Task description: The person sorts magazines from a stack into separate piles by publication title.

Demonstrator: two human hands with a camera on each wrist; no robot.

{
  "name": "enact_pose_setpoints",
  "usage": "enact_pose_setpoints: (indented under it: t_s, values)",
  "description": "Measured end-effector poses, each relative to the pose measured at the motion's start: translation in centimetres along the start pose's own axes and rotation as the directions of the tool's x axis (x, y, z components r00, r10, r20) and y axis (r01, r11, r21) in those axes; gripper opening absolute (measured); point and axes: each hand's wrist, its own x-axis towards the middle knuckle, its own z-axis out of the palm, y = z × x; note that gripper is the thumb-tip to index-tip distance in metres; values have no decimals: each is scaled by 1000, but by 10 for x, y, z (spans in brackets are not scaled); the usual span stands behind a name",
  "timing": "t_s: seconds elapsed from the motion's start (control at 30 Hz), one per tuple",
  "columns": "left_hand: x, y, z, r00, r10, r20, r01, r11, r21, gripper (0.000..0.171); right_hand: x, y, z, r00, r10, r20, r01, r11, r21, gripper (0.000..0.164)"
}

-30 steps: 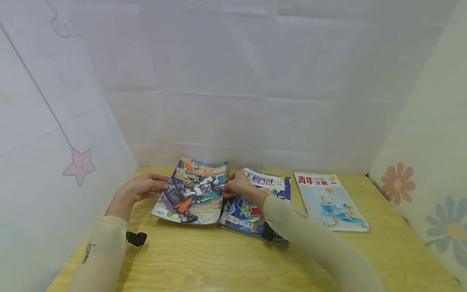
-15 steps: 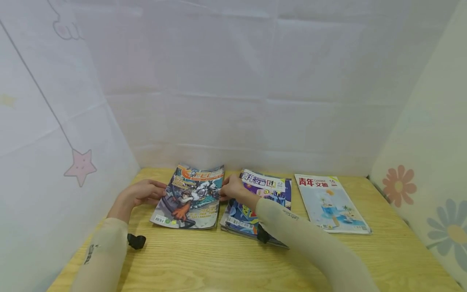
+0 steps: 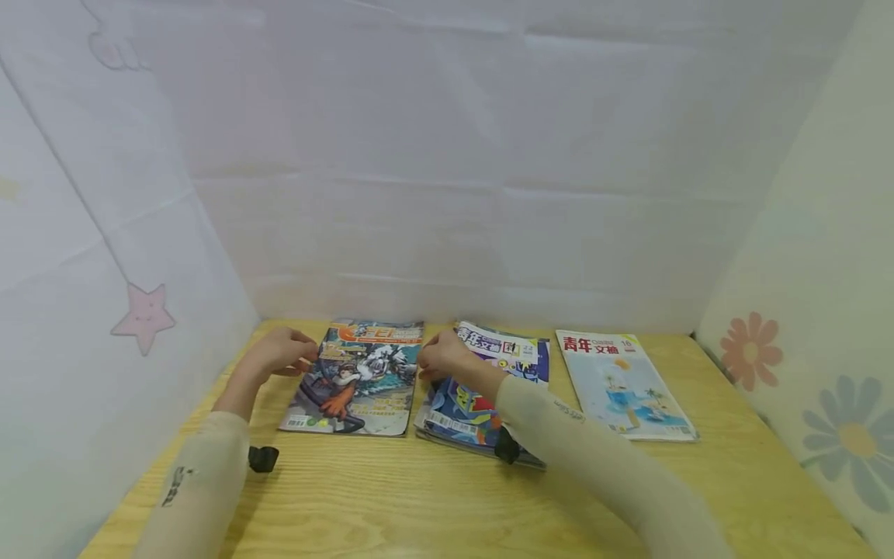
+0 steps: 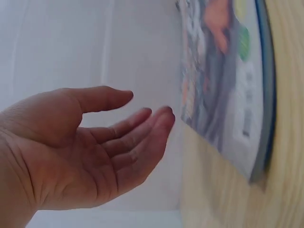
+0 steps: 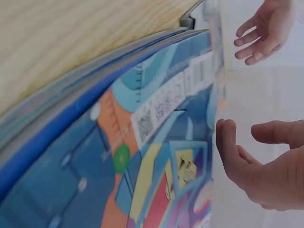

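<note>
A comic-style magazine (image 3: pixel 370 380) with an orange title lies flat on the left of the table. Just off its left edge hovers my left hand (image 3: pixel 281 354); the left wrist view shows the palm with loosely bent fingers (image 4: pixel 137 147) and nothing between them. My right hand (image 3: pixel 450 359) is above the gap between that magazine and a middle stack of magazines (image 3: pixel 457 423). In the right wrist view, thumb and fingers of the right hand (image 5: pixel 270 175) stand apart and hold nothing. The right forearm covers part of the middle stack.
A pale magazine (image 3: pixel 625 388) with red title characters, apparently on a thin pile, lies at the right. The wooden table (image 3: pixel 335 505) meets a hanging white cloth (image 3: pixel 447 233) at the back, with printed cloth sides left and right.
The left magazine, earlier lifted and tilted between both hands, came down flat onto the table. Both hands let go of its edges and now stand slightly away from it.
</note>
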Motion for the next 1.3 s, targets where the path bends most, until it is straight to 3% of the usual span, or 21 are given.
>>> enact_pose_setpoints:
  t_s: [0.2,0.3,0.5,0.7,0.9,1.03,1.17,1.3]
  values:
    - [0,21,17,997,67,48,-67,998,-2,52,-19,-5,-23,1000,-3,27,1,997,80,35]
    - [2,30,30,995,91,51,-90,996,-29,52,-31,-3,-35,1000,-15,11,15,998,66,38]
    - [6,47,61,991,122,56,-119,991,-55,39,-55,13,-54,988,-143,-54,133,980,-151,32]
    - [5,64,97,987,124,101,-114,988,-102,35,-81,30,-76,950,-276,-148,202,901,-384,22]
    - [4,76,121,986,143,81,-135,986,-100,33,-101,42,-99,933,-302,-194,177,857,-485,23]
    - [4,84,131,985,137,109,-126,987,-102,32,-110,45,-110,931,-298,-210,149,836,-528,24]
    - [6,91,142,982,132,132,-117,986,-116,34,-111,48,-119,924,-296,-242,123,829,-546,25]
    - [6,94,153,981,130,142,-120,990,-78,36,-109,56,-125,919,-269,-288,80,844,-530,25]
